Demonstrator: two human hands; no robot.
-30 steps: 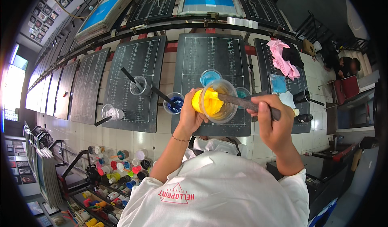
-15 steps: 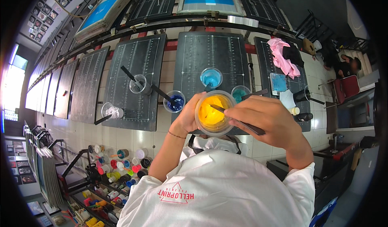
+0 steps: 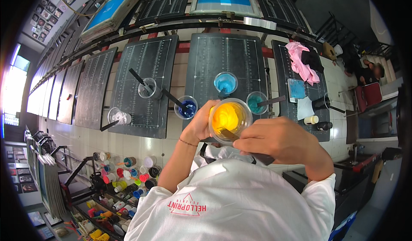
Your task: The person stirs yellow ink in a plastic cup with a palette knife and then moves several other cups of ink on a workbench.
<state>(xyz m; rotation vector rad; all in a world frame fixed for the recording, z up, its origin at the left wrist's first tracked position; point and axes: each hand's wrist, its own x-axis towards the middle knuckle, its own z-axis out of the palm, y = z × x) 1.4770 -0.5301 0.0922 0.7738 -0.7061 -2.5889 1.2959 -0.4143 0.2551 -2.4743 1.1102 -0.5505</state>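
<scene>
A clear plastic cup of yellow ink [image 3: 227, 118] is held close under the camera by my left hand [image 3: 201, 123], which wraps its left side. My right hand [image 3: 279, 140] grips a dark flat stirring stick [image 3: 246, 148] whose tip dips into the yellow ink at the cup's lower rim. Just beyond the cup, on a black gridded platen [image 3: 227, 56], stand a light blue ink cup [image 3: 225, 83] and a teal ink cup [image 3: 256, 102] with a stick in it. A dark blue ink cup [image 3: 186, 108] with a stick stands to the left.
More black platens run off to the left; one bears two clear cups with sticks [image 3: 148, 87] [image 3: 118, 116]. A pink rag [image 3: 300, 60] lies on the right platen. Small ink jars fill a rack [image 3: 124, 176] at lower left. A person sits at far right [image 3: 371, 71].
The yellow cup has come down and closer to me. My right hand has swung from the cup's right side to in front of it, turning the stick in the ink.
</scene>
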